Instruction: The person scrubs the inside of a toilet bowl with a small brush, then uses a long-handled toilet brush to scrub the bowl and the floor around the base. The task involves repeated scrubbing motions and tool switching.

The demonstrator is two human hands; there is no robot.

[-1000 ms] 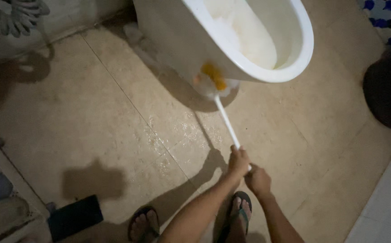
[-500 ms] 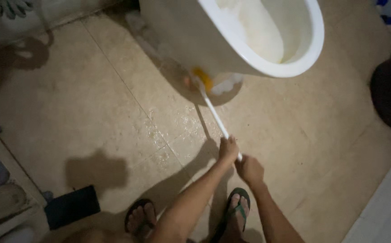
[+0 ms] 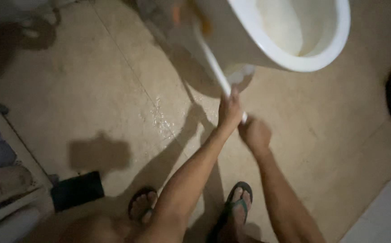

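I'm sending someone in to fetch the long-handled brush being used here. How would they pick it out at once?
Start at the white toilet bowl at the top of the tan tiled floor. A thin white stick runs down from its outer left side into the left hand and right hand: that is the brush. Its orange-tipped head sets it apart.

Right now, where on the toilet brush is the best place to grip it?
Grip the toilet brush at the near end of its thin white handle, from the user's side, as the left hand and right hand do; its head presses the toilet bowl outside.
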